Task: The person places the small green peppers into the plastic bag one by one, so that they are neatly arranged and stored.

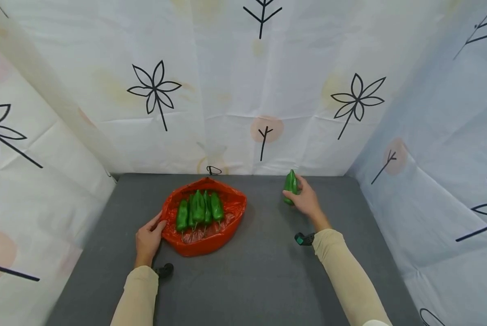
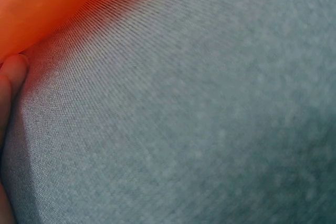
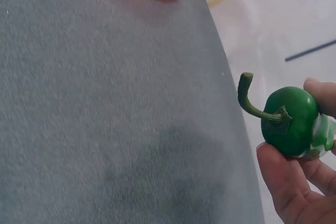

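A red plastic bag [image 1: 204, 246] lies spread wide at its mouth on the left of the table, with several green peppers [image 1: 198, 208] side by side inside. My left hand [image 1: 149, 237] pinches the bag's left rim between thumb and fingers. In the left wrist view only fingertips [image 2: 14, 72] show against the bag's orange-red side [image 2: 47, 3]. Over at the right, my right hand [image 1: 307, 199] holds a single green pepper [image 1: 291, 185] above the table. The right wrist view shows that pepper's curved stem [image 3: 249, 100] pointing away from the thumb and fingers around its body.
The grey table [image 1: 264, 280] reaches back to a white cloth [image 1: 223, 90] printed with black leaf drawings. More of the cloth hangs at the left and right sides. A small dark wrist camera [image 1: 304, 239] sits at the right wrist, another [image 1: 166, 270] at the left.
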Demonstrator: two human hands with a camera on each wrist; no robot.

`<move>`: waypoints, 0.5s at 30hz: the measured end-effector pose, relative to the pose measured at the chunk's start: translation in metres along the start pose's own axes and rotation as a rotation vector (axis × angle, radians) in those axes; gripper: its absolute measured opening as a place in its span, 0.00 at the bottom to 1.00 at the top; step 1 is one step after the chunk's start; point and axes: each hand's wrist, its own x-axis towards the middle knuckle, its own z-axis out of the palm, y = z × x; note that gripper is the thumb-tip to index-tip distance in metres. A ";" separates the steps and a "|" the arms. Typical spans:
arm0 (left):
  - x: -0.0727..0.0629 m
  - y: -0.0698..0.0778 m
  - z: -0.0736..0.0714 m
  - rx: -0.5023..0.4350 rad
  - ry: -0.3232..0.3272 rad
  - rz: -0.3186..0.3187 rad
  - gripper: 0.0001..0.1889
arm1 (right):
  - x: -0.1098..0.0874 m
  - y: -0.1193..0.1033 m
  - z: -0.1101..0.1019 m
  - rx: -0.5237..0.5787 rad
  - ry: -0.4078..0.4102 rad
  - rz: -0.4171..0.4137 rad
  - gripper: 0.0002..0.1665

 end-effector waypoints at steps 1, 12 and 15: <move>0.000 0.000 0.000 -0.002 0.002 -0.002 0.27 | -0.001 -0.002 0.001 0.002 0.002 -0.004 0.52; 0.002 -0.001 -0.001 0.010 0.002 -0.004 0.27 | -0.008 -0.020 0.011 0.015 0.004 -0.058 0.51; 0.001 -0.001 -0.001 0.021 -0.001 -0.001 0.27 | -0.010 -0.025 0.013 0.016 -0.014 -0.067 0.51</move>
